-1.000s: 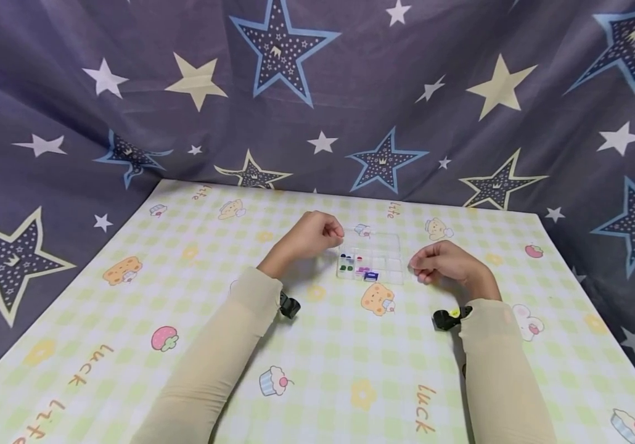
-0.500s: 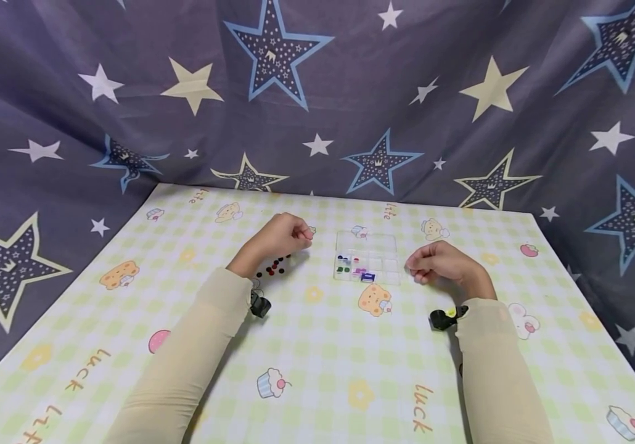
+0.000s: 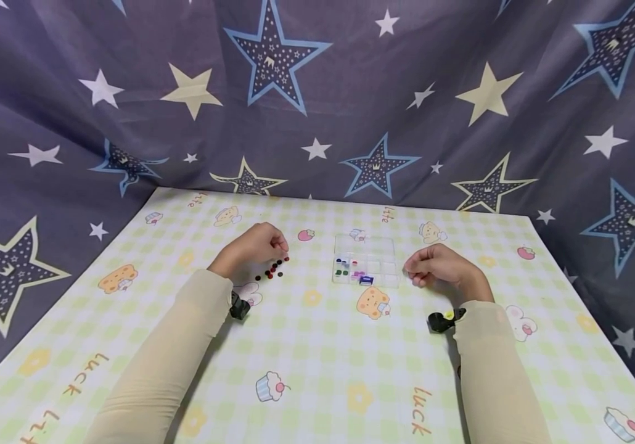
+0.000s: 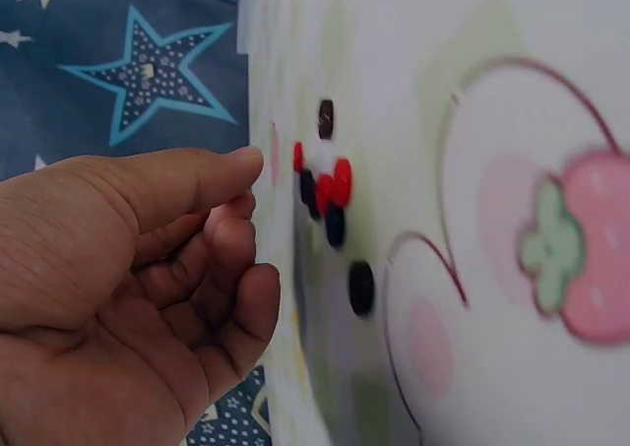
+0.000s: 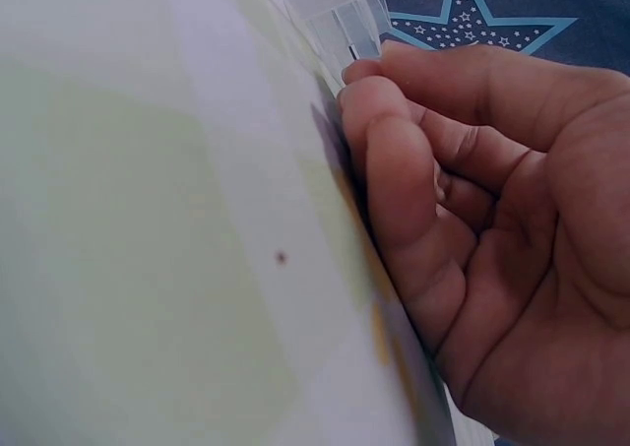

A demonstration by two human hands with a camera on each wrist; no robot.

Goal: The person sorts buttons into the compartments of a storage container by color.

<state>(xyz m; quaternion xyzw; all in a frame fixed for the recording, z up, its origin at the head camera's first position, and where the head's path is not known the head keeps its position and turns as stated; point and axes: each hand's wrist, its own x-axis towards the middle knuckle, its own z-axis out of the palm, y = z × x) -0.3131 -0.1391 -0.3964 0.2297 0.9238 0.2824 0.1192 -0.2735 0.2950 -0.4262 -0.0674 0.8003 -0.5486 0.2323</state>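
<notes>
At least seven red and dark beads point(image 4: 343, 182) are strewn beside the left hand point(image 3: 256, 245), loosely curled, nothing seen held; one clear box point(image 3: 375, 265), coloured beads point(image 3: 339, 272) inside at left, is flanked by the right hand point(image 3: 441, 265), also slack. Box and loose beads are parted by open cloth point(image 3: 313, 327).

It was a curtained-off spot, whether home or studio unclear: dark star-printed drapes point(image 3: 317, 80) hung behind and beside a bench point(image 3: 323, 345) with a pastel-checked, cartoon-printed top.
</notes>
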